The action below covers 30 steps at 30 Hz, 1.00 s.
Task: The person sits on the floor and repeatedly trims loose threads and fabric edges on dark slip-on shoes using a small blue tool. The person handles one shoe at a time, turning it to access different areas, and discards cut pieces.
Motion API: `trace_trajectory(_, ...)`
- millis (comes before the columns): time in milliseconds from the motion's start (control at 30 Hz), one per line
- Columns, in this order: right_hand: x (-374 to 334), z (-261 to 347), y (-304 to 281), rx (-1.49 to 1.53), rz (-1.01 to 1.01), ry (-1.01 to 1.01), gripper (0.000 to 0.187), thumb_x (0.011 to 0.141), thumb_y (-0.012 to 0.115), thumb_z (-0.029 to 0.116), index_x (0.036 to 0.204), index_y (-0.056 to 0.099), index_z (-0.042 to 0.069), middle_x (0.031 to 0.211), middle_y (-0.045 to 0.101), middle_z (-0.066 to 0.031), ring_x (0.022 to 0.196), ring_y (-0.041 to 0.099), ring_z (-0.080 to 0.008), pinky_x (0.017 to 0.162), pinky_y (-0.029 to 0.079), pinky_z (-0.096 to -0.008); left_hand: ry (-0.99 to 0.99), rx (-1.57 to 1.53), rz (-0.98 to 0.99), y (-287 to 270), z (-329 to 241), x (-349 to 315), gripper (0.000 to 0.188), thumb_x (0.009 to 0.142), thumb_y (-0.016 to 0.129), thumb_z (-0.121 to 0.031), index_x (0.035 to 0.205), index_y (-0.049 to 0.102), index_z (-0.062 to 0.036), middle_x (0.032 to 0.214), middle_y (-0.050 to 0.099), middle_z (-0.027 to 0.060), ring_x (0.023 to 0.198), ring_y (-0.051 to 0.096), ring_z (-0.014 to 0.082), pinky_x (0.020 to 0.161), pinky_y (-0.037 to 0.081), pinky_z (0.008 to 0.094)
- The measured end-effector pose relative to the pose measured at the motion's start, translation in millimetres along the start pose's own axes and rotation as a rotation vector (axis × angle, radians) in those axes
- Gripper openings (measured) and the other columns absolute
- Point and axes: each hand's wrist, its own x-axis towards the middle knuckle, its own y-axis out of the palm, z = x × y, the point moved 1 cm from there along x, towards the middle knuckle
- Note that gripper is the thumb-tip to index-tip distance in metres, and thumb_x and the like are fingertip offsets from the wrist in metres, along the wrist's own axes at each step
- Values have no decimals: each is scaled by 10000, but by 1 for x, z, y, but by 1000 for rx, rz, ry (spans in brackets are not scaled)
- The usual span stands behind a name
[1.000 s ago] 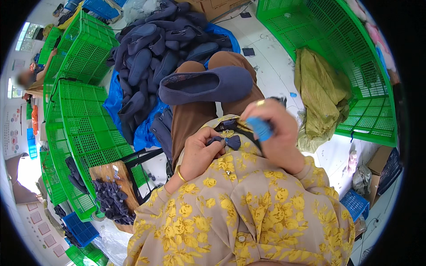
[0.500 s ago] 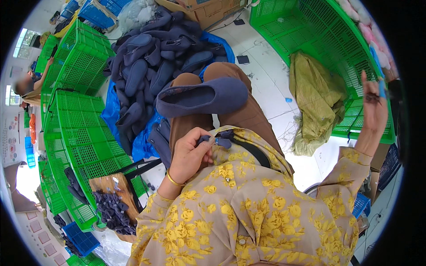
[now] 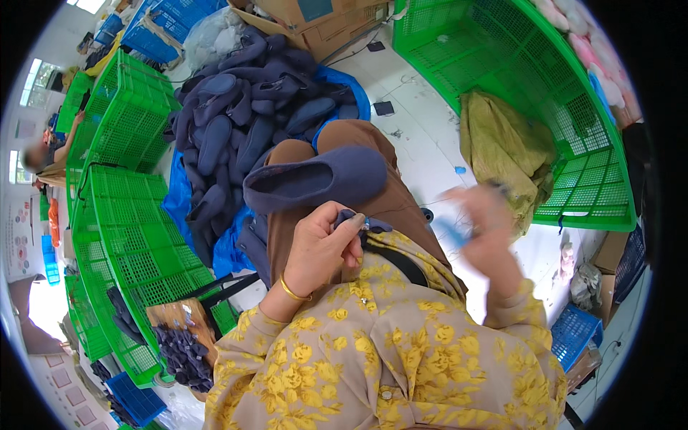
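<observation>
My left hand [image 3: 315,247] is closed in a pinch over my lap, gripping a small dark blue fabric piece [image 3: 378,226] near my waist. A bit of light blue shows at its fingertips. To the right, my right hand [image 3: 491,240] is smeared by motion; a light blue blur [image 3: 451,233] lies at its fingers, and I cannot make out what it is. Across my knees rests a navy slipper [image 3: 351,175], its opening facing up and toward the left. A faint dark line, perhaps thread, runs rightward from the left fingertips.
A big heap of navy slippers [image 3: 236,136] lies on blue sheeting [image 3: 175,190] beyond my knees. Green crates stand at left [image 3: 143,229] and right [image 3: 502,57]. An olive sack [image 3: 498,150] slumps by the right crate. Small dark fabric pieces [image 3: 185,355] cover a wooden board [image 3: 161,315].
My right hand has swung from the far right, by the green crate, leftward and down toward my lap. The left hand keeps its pinch on the fabric piece; the view has shifted slightly.
</observation>
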Motion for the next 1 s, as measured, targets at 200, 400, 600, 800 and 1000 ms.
trace_trajectory(200,9,27,61,56,153,56,288,759,748,88,1036,668,97,769,572,-67,620,574,-222,531,446,-324,-27,-47,18,3,-7,8,158,980,591,-168,946,593,-13,686,631,44,528,571,76,504,456,198)
trace_trajectory(400,11,3,88,587,117,604,216,791,675,10,1006,665,27,743,590,-52,603,533,-145,549,419,-276,619,693,-305,-30,-17,38,160,949,608,-153,950,639,4,811,663,105,679,619,188,619,485,313)
trace_trajectory(600,17,-15,120,833,119,859,175,886,684,106,1006,676,-20,753,634,-9,638,459,-43,568,400,-241,200,722,-65,-47,-2,70,261,837,700,-136,994,616,55,828,664,170,713,646,270,654,502,346)
trace_trajectory(800,19,-18,120,843,171,925,194,892,679,121,1023,677,-21,778,643,-8,658,470,-43,587,412,-235,60,346,-141,-26,17,45,220,861,681,-70,1031,604,46,836,641,52,716,590,129,671,481,259)
trace_trajectory(1000,21,-10,118,853,227,902,189,890,676,119,1022,669,-17,763,631,-9,649,463,-48,586,409,-241,-217,-294,-214,-26,31,39,149,904,639,-63,1041,626,-6,935,632,16,854,582,109,808,466,243)
